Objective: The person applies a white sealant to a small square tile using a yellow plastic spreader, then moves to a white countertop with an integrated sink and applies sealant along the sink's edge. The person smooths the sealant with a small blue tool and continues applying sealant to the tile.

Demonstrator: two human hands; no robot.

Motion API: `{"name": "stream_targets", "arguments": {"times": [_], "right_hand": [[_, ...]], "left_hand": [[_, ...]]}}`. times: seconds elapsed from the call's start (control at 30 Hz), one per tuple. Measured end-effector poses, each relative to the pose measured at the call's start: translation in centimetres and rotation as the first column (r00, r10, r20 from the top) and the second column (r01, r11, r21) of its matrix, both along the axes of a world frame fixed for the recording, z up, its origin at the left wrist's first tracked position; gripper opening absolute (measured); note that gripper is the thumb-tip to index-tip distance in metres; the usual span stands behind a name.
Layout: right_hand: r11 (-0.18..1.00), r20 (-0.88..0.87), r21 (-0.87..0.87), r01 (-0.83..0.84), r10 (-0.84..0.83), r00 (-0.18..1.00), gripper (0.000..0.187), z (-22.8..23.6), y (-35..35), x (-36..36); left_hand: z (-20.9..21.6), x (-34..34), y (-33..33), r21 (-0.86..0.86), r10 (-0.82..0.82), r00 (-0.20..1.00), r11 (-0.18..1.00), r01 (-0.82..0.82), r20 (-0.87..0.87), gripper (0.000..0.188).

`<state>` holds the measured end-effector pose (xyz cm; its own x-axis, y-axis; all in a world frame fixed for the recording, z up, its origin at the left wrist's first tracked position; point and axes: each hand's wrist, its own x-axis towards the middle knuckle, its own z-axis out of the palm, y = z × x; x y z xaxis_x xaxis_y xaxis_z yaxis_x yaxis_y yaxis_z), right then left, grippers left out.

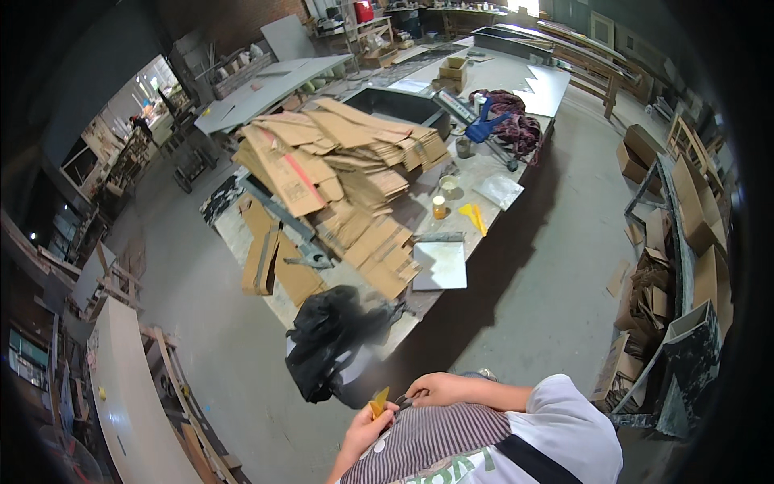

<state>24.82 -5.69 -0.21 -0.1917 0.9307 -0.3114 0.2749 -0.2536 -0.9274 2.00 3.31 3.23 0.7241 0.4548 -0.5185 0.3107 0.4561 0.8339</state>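
Close to my body, my left hand (372, 425) is closed on a small yellow pointed piece (380, 401), thin and flat like a scraper blade. Just beside it my right hand (434, 390) has its fingers curled inward around something dark (408, 398), too small to make out. Both hands are in front of a striped apron (435, 440). Beyond them a crumpled black plastic bag (334, 331) hangs over the near end of the worktable. A white square board (441, 266) and a yellow plastic scraper (474, 216) lie on the table.
Stacked flattened cardboard (322, 161) covers much of the table (419, 302). An orange-brown jar (439, 207), a small cup (449, 184) and a blue-handled tool (488, 125) stand or lie at its right side. A rack with cardboard (693, 202) is at right; a long pale panel (133, 395) stands at left.
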Motion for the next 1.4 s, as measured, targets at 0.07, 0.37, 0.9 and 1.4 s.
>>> {"name": "stream_targets", "arguments": {"times": [0.07,0.37,0.9,1.4], "right_hand": [[0.995,0.178,0.077,-0.069,0.054,0.983,0.043,0.5,-0.1,2.3],[0.994,0.45,-0.106,-0.021,0.067,0.891,0.024,-2.5,-4.4,13.0],[0.994,0.299,0.047,0.098,-0.108,0.948,0.019,-1.9,-9.1,23.7],[0.977,0.175,0.093,0.191,-0.205,0.963,0.019,-1.9,-12.9,28.4]], "left_hand": [[-0.1,1.4,-0.8,0.001,-0.013,1.0,1.0,0.013,0.003,0.018],[0.4,12.3,-4.4,-0.195,-0.225,0.974,0.955,0.223,0.012,0.03],[-3.3,25.0,-10.2,-0.089,-0.393,0.912,0.919,0.384,-0.12,0.025],[-1.3,29.9,-13.0,-0.349,-0.35,0.937,0.876,0.333,0.016,0.032]]}}
